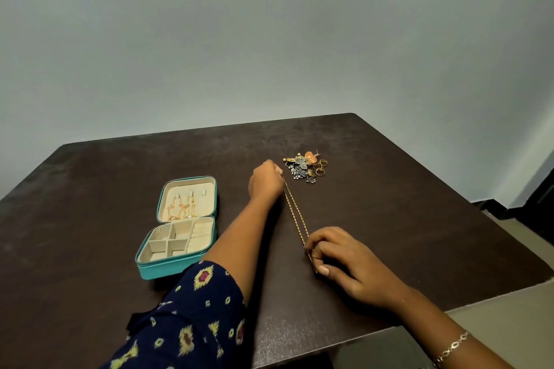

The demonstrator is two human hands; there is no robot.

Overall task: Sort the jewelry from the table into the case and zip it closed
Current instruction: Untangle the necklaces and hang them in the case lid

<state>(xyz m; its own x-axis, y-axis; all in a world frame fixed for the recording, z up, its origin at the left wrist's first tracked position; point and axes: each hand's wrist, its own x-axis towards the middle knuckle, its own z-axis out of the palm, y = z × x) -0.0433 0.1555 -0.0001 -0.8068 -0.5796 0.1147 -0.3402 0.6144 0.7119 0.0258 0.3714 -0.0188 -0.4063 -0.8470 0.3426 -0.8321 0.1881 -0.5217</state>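
Plain grey wall behind; dark brown table (90, 189) is carrying everything. Teal zip case (201, 258) is lying open flat, left of both hands. Its lid half is sitting farther from the camera with thin gold chains (181, 208) hanging on its pegs, and its base half is showing cream padded compartments and ring rolls. Far end of a gold-yellow necklace (295, 213) is being gripped by the left hand (266, 178), fingers curled round it; the right hand (338, 260) is pinching the near end between thumb and fingers. Necklace is running doubled and taut between them, long axis far-to-near, slanting rightward toward the camera, well right of the case. The left forearm (239, 234) is passing just beside the case, so I'm judging left as the nearer hand for carrying it over. Small mixed heap (305, 166) of gold rings, silver and orange pieces is waiting just beyond the left hand.
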